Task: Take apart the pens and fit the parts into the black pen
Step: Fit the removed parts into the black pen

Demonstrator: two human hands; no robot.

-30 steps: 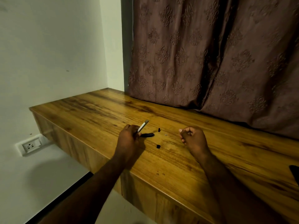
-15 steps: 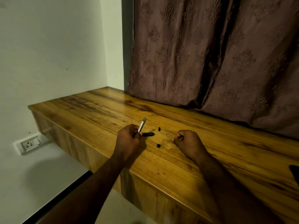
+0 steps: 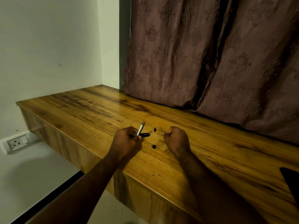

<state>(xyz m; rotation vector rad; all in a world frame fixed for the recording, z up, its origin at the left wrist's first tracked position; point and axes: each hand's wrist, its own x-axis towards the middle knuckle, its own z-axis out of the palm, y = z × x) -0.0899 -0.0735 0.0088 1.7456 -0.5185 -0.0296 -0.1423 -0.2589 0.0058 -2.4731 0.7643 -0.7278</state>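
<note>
Home room, patterned curtain [image 3: 202,54], wooden ledge [image 3: 97,110], wall socket [image 3: 16,143]

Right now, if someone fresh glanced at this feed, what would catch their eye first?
Probably the two hands at the middle of the wooden table: the left hand pinches a pale silvery pen barrel pointing up and away, with a black pen piece at its fingertips. The right hand is fisted around a thin refill-like part. Two small black bits lie loose between them.
</note>
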